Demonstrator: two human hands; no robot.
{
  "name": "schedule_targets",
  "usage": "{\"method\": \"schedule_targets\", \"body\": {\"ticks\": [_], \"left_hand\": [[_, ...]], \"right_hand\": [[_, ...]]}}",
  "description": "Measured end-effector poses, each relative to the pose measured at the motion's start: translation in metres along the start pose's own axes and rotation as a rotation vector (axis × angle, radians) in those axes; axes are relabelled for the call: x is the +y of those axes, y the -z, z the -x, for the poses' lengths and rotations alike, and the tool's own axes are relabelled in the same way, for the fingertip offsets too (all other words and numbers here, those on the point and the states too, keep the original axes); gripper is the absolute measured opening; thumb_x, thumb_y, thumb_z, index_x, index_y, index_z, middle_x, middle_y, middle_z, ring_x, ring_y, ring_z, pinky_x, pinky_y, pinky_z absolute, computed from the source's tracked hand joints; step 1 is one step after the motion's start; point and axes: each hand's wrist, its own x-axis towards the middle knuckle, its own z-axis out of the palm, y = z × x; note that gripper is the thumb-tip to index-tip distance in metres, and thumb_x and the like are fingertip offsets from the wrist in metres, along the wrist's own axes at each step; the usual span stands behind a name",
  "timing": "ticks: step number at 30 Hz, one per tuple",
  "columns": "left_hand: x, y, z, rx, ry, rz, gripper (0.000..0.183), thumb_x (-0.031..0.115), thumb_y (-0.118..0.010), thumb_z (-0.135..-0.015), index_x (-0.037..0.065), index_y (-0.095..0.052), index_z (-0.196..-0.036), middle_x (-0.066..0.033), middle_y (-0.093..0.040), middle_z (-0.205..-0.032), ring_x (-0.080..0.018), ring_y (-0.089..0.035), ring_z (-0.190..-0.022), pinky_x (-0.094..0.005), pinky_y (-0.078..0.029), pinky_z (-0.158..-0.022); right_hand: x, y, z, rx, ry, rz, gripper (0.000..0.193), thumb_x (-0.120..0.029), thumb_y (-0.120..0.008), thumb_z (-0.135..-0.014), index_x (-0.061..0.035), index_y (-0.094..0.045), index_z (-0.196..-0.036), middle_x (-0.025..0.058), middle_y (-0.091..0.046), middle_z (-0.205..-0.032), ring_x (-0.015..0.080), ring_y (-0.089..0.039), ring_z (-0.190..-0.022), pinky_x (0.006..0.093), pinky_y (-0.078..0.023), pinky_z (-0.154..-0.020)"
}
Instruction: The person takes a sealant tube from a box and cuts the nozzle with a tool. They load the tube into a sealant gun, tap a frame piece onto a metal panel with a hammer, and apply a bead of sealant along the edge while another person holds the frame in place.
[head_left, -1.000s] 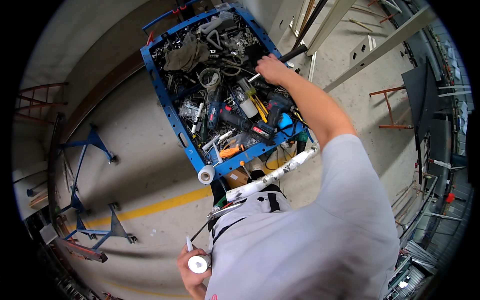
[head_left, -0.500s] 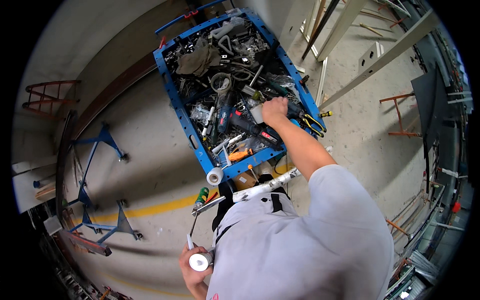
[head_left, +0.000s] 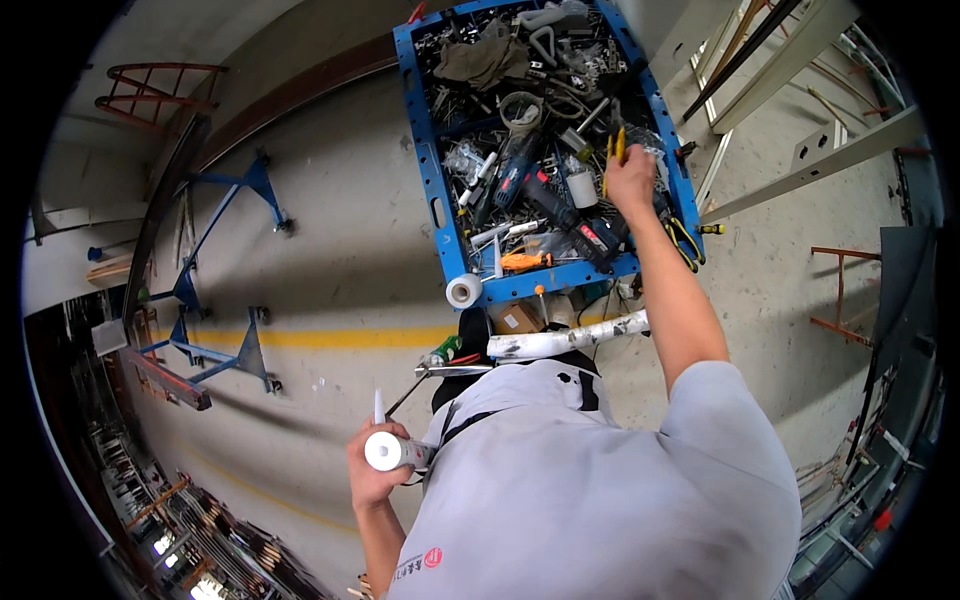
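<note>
My right hand (head_left: 632, 183) reaches over the blue-framed tool cart (head_left: 428, 150) and is closed on yellow-handled pliers (head_left: 616, 147), their dark jaws pointing away from me. Just left of it stands a white cylinder (head_left: 581, 190) among the tools. Low on my left side, my left hand (head_left: 370, 475) grips a sealant cartridge (head_left: 390, 452), its round white end facing up. A pointed white nozzle (head_left: 379, 407) sticks up by the fingers of that hand. Beside it, a thin rod and metal bar (head_left: 455, 370) lie across my waist.
The cart holds a blue drill (head_left: 512, 175), a black-and-red power tool (head_left: 560, 210), an orange-handled tool (head_left: 525, 261) and loose metal parts. A white roll (head_left: 463, 291) sits at its near left corner. Blue wheeled stands (head_left: 250, 355) stand left; pale profiles (head_left: 815, 165) lean right.
My right hand has moved from beside the white cylinder to the right and now has the yellow-handled pliers. My left hand keeps the cartridge. The view has shifted, so the cart appears farther right.
</note>
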Motion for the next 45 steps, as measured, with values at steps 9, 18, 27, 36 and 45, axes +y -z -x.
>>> {"method": "schedule_targets", "body": {"ticks": [9,18,27,36,45], "left_hand": [[-0.048,0.036,-0.075,-0.169,0.131,0.228,0.035,0.010,-0.068,-0.049,0.000,-0.066,-0.082,-0.0043,-0.064,-0.081,-0.0128,-0.059,-0.073,-0.0284,-0.049,-0.068],[-0.085,0.089,-0.184,-0.550,0.238,0.358,0.029,0.004,-0.070,-0.064,0.001,-0.065,-0.092,-0.0017,-0.065,-0.086,-0.0111,-0.060,-0.079,-0.0288,-0.050,-0.073],[-0.111,0.119,-0.208,-0.708,0.173,-0.010,0.035,0.007,-0.071,-0.063,0.002,-0.064,-0.097,-0.0009,-0.064,-0.085,-0.0121,-0.058,-0.078,-0.0294,-0.049,-0.074],[-0.095,0.138,-0.235,-0.652,-0.007,-0.169,0.031,0.010,-0.071,-0.063,0.000,-0.064,-0.091,-0.0018,-0.063,-0.081,-0.0120,-0.057,-0.075,-0.0300,-0.050,-0.073],[-0.065,0.129,-0.236,-0.693,-0.132,-0.479,0.032,0.011,-0.071,-0.063,0.000,-0.062,-0.092,-0.0037,-0.061,-0.080,-0.0139,-0.057,-0.075,-0.0318,-0.050,-0.074]], "right_hand": [[-0.118,0.016,0.185,-0.598,-0.020,-0.347,0.054,-0.028,-0.078,-0.076,-0.0007,-0.054,-0.116,0.0190,-0.066,-0.097,0.0316,-0.066,-0.088,0.0455,-0.053,-0.078],[-0.147,-0.070,0.289,-0.490,0.051,0.243,0.064,-0.031,-0.085,-0.070,-0.0056,-0.056,-0.120,0.0174,-0.053,-0.113,0.0409,-0.059,-0.100,0.0505,-0.049,-0.087],[-0.074,-0.007,0.239,0.102,-0.522,0.294,0.059,-0.036,-0.081,-0.072,-0.0002,-0.062,-0.115,0.0223,-0.055,-0.117,0.0406,-0.059,-0.107,0.0462,-0.049,-0.093],[-0.079,0.003,0.217,-0.033,-0.578,0.207,0.058,-0.034,-0.082,-0.074,-0.0040,-0.063,-0.120,0.0220,-0.055,-0.122,0.0404,-0.058,-0.114,0.0463,-0.049,-0.097],[-0.068,-0.014,0.222,0.039,-0.357,-0.059,0.072,-0.035,-0.085,-0.071,-0.0015,-0.060,-0.130,0.0244,-0.059,-0.117,0.0392,-0.058,-0.112,0.0426,-0.048,-0.097]]}}
